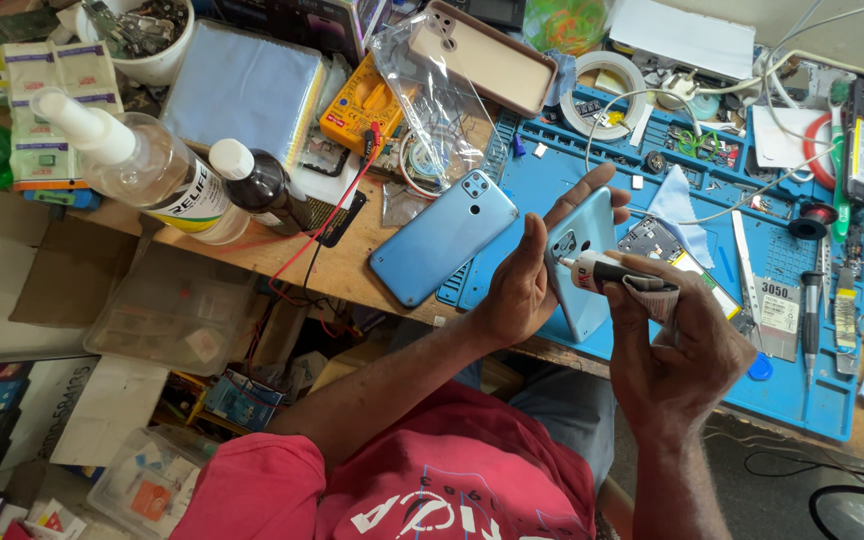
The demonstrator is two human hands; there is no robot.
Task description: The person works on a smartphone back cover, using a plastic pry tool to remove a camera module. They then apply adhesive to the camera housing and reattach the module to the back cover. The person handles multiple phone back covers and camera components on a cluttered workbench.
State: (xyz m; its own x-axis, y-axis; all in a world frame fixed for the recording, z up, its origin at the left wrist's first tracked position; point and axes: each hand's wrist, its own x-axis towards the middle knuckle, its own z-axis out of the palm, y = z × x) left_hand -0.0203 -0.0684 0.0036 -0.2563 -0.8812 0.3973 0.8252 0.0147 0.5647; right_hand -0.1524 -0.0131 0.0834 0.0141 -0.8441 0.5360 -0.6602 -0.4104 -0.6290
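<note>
Both hands worked close together above the blue repair mat [802, 395]: the left hand [522, 285] gripped a light blue phone back cover [584, 250] upright, fingers wrapped around its edge, while the right hand [677, 345] squeezed a small glue tube [617, 272], its nozzle touching the cover's inner face. Just left of the left hand, a blue smartphone [442, 237] lay face down on the wooden bench [342, 265].

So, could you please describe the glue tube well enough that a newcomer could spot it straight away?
Start at the blue work mat on the wooden bench. Over its near left edge the left hand holds up a light blue phone back cover. The glue tube is in the right hand: small, crumpled, its nozzle against the cover.
</note>
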